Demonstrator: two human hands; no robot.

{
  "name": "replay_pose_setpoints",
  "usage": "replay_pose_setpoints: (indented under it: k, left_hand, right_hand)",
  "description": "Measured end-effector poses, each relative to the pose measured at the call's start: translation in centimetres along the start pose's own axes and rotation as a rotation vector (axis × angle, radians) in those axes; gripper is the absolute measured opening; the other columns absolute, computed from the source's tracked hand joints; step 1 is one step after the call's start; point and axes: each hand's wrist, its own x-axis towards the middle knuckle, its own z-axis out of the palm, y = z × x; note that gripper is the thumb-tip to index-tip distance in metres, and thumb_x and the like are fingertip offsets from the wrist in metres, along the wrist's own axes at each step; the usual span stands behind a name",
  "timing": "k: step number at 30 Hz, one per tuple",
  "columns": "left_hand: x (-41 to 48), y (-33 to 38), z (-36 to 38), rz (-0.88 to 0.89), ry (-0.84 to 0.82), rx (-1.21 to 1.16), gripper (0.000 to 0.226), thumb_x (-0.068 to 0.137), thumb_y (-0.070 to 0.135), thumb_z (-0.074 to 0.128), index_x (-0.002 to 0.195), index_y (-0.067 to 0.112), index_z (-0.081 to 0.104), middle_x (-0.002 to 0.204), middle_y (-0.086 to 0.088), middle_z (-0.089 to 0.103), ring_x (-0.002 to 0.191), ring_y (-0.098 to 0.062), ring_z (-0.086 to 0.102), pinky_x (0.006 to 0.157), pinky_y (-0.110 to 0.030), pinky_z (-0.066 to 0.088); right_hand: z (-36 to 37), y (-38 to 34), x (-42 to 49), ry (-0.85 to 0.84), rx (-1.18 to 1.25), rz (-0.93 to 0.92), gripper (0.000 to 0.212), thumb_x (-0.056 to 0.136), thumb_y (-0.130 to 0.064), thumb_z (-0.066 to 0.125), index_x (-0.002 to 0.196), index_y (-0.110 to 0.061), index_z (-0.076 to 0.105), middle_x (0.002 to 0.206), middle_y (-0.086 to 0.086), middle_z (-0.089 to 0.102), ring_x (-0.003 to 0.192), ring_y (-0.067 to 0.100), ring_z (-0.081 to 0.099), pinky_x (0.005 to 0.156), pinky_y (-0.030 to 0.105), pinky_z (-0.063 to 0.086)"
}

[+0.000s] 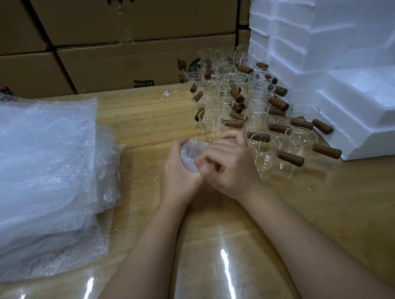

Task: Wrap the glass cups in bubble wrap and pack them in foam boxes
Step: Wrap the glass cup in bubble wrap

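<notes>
Presently the wrapped cup (193, 158) is held between both hands, its long axis seemingly pointing away from the person. The left hand (175, 168) curls round its left side, and the right hand (229, 168) pinches the wrap on its right. The foam box (372, 142) lies well right of the cup, past the bare glass cups (247, 101), so the right hand is nearer.
</notes>
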Motion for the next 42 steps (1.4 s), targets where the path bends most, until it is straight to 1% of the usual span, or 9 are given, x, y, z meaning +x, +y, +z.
replay_pose_setpoints:
  k: [3,8,14,17,20,26,32,36,42]
  left_hand:
    - [-0.1,0.0,0.0,0.031,-0.017,0.018,0.059,0.052,0.058,0.058,0.106,0.039,0.044,0.086,0.02,0.058,0.075,-0.006,0.058,0.065,-0.024,0.045]
    - [0.0,-0.1,-0.3,0.047,-0.021,0.022,0.065,0.047,0.055,0.06,0.108,0.038,0.042,0.088,0.026,0.055,0.08,0.002,0.056,0.069,-0.022,0.046]
    - [0.1,-0.5,-0.1,0.068,0.0,0.078,0.079,0.05,0.055,0.061,0.124,0.029,0.047,0.107,0.017,0.057,0.101,-0.015,0.059,0.081,-0.028,0.045]
    - [0.3,-0.4,0.1,0.056,0.086,-0.036,0.071,0.056,0.057,0.065,0.122,0.039,0.044,0.115,0.024,0.049,0.113,-0.004,0.049,0.087,-0.009,0.035]
    - [0.0,-0.1,0.2,0.167,0.169,-0.121,0.066,0.06,0.057,0.072,0.115,0.05,0.035,0.122,0.018,0.041,0.112,0.016,0.039,0.09,0.002,0.028]
    - [0.1,-0.4,0.0,0.354,0.26,-0.159,0.064,0.066,0.034,0.071,0.121,0.027,0.04,0.122,-0.007,0.038,0.113,0.012,0.038,0.095,-0.003,0.03]
    - [0.1,-0.3,0.3,0.513,0.144,-0.066,0.064,0.066,0.029,0.075,0.119,0.015,0.041,0.117,-0.019,0.044,0.113,-0.007,0.041,0.099,-0.012,0.031]
    - [-0.4,0.0,0.1,0.545,0.006,-0.071,0.057,0.072,0.029,0.068,0.123,0.014,0.047,0.123,-0.015,0.047,0.121,-0.009,0.043,0.103,-0.02,0.032]
    - [-0.6,0.5,0.1,0.356,-0.035,-0.058,0.047,0.082,0.022,0.045,0.125,0.006,0.056,0.122,-0.007,0.052,0.114,0.0,0.045,0.099,-0.008,0.029]
  right_hand:
    - [0.1,0.1,0.0,-0.044,-0.009,-0.012,0.046,0.089,-0.036,0.049,0.051,-0.011,0.056,0.046,-0.006,0.049,0.05,0.012,0.054,0.088,0.039,0.042]
    - [0.2,0.1,-0.2,-0.165,-0.064,-0.026,0.049,0.087,-0.042,0.049,0.051,-0.011,0.059,0.048,-0.005,0.054,0.055,0.014,0.058,0.098,0.038,0.038]
    - [-0.3,0.4,0.0,-0.39,-0.053,0.035,0.052,0.088,-0.05,0.038,0.061,-0.013,0.061,0.063,-0.004,0.063,0.074,0.013,0.063,0.104,0.038,0.03]
    - [-0.4,-0.3,1.0,-0.21,0.268,0.221,0.043,0.093,-0.036,0.035,0.092,-0.012,0.071,0.096,-0.004,0.07,0.099,0.015,0.061,0.099,0.038,0.036]
    - [-0.7,-0.4,2.3,0.031,0.395,0.472,0.031,0.092,-0.028,0.046,0.117,-0.015,0.059,0.117,-0.006,0.056,0.115,0.011,0.049,0.099,0.033,0.04]
    - [-1.6,0.1,3.4,-0.541,0.39,0.702,0.077,0.081,-0.026,0.063,0.146,-0.035,0.024,0.144,-0.007,0.029,0.127,0.01,0.036,0.094,0.025,0.033]
    - [-1.8,0.6,3.6,-0.667,0.278,0.784,0.082,0.079,-0.015,0.06,0.146,-0.038,0.02,0.144,0.003,0.025,0.082,0.004,0.047,0.059,0.017,0.036]
    - [-1.9,0.9,3.2,-0.65,0.251,0.809,0.077,0.083,-0.011,0.058,0.147,-0.035,0.022,0.145,0.006,0.025,0.1,0.014,0.046,0.064,0.014,0.038]
    - [-1.5,0.4,3.1,-0.657,0.052,0.851,0.074,0.082,-0.018,0.063,0.146,-0.029,0.027,0.144,0.009,0.03,0.116,0.031,0.052,0.092,0.039,0.048]
